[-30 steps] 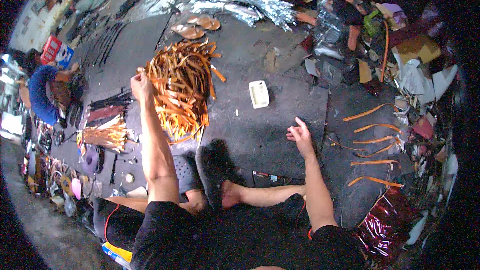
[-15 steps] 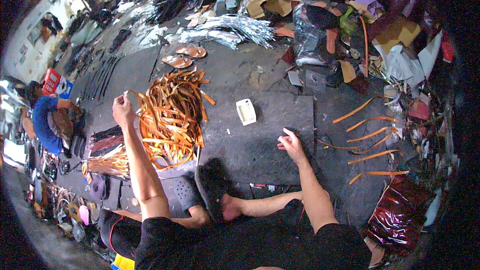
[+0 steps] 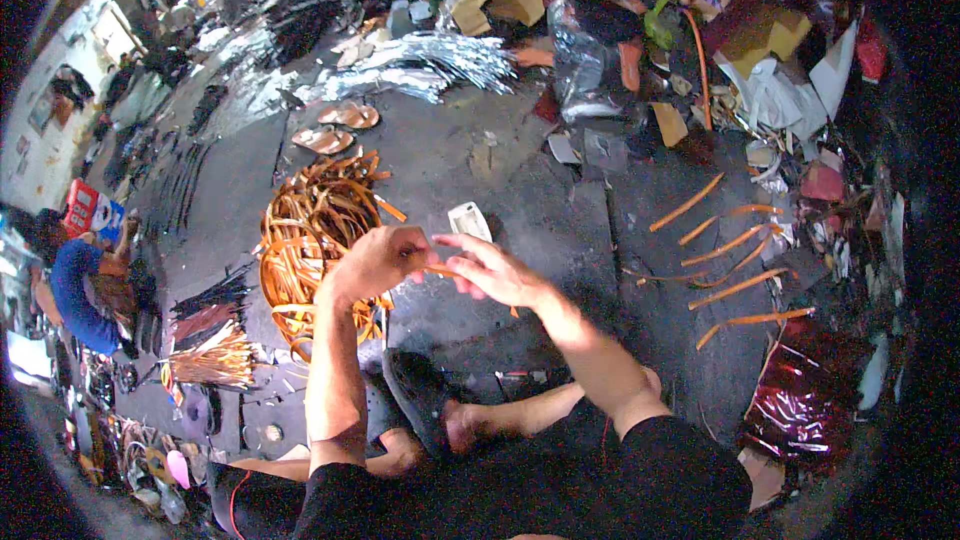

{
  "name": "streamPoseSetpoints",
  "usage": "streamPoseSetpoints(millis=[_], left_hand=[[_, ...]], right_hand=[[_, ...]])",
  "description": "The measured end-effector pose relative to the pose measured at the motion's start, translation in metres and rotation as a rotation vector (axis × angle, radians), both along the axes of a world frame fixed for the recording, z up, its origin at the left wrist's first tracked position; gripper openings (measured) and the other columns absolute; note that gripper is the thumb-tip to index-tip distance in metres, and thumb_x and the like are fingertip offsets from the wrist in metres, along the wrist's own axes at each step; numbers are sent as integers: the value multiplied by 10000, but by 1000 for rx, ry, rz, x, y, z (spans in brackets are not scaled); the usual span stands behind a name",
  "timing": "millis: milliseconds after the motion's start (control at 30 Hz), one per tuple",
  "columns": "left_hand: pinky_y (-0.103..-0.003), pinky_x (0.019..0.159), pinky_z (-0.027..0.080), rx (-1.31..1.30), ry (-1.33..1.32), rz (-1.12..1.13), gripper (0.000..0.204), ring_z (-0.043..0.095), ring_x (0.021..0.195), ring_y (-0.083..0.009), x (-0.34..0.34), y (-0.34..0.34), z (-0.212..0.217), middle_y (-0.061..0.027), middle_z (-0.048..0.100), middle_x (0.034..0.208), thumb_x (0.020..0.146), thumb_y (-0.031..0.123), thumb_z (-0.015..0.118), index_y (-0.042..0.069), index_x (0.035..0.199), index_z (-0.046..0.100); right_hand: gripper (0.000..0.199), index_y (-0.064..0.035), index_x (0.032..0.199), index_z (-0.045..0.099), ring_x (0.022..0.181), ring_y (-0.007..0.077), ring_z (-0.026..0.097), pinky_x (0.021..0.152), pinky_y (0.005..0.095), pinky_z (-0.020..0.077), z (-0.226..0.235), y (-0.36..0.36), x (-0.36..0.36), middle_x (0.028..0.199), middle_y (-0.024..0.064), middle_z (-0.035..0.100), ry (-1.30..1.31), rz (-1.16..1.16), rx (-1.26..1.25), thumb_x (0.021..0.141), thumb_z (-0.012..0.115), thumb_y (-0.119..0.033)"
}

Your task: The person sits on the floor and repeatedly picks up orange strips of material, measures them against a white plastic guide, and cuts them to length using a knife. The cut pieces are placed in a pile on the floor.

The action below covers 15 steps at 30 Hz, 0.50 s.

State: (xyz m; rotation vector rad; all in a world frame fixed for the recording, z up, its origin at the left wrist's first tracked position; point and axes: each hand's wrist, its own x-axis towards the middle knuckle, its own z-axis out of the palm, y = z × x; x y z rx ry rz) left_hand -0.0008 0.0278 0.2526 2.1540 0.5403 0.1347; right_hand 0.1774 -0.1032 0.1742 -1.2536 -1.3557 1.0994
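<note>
My left hand [image 3: 380, 258] is closed on an orange-brown leather-like strap [image 3: 439, 271], in front of my body. My right hand [image 3: 497, 274] meets it from the right, its fingers bent around the same strap; a short orange end [image 3: 514, 311] shows below that hand. Behind and beside my left hand lies a large tangled pile of orange-brown straps [image 3: 300, 240]. Just beyond my hands sits a small white rectangular dish [image 3: 468, 221], partly covered by my right fingers.
Several single straps [image 3: 737, 289] lie spread at the right, near a shiny dark red sheet [image 3: 808, 410]. A strap bundle [image 3: 215, 360] lies at the left. Brown sandals [image 3: 335, 129] and silvery strips [image 3: 430, 65] lie farther off. Another person [image 3: 85, 290] sits at the far left.
My left hand has moved right from the pile, bringing a strap with it. My right hand has moved left and taken hold of the strap. The view has shifted slightly.
</note>
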Motion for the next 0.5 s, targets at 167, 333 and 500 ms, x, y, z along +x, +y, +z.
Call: streamPoseSetpoints(millis=[167,333,500], left_hand=[[-245,568,419,-218,38,-26,191,535,652,-77,-19,32,-82,13,603,722,892,229,643,38,899,652],[-211,572,430,-599,212,-52,246,521,634,-64,14,13,-139,11,620,744,900,275,636,42,974,660],[-289,603,478,-416,130,90,216,611,647,-139,45,-11,-246,-41,653,718,887,257,620,53,952,650]], right_hand=[[372,-77,1298,507,720,75,547,702,229,461,-16,-47,75,828,7,605,-53,59,-150,929,510,-125],[376,-49,1238,532,760,130,627,646,272,487,-52,-66,163,826,71,663,-306,-139,-348,872,601,-99],[471,-88,1198,580,1008,323,552,876,422,445,-98,-45,170,1046,133,619,-1312,-538,-141,802,705,-310]])
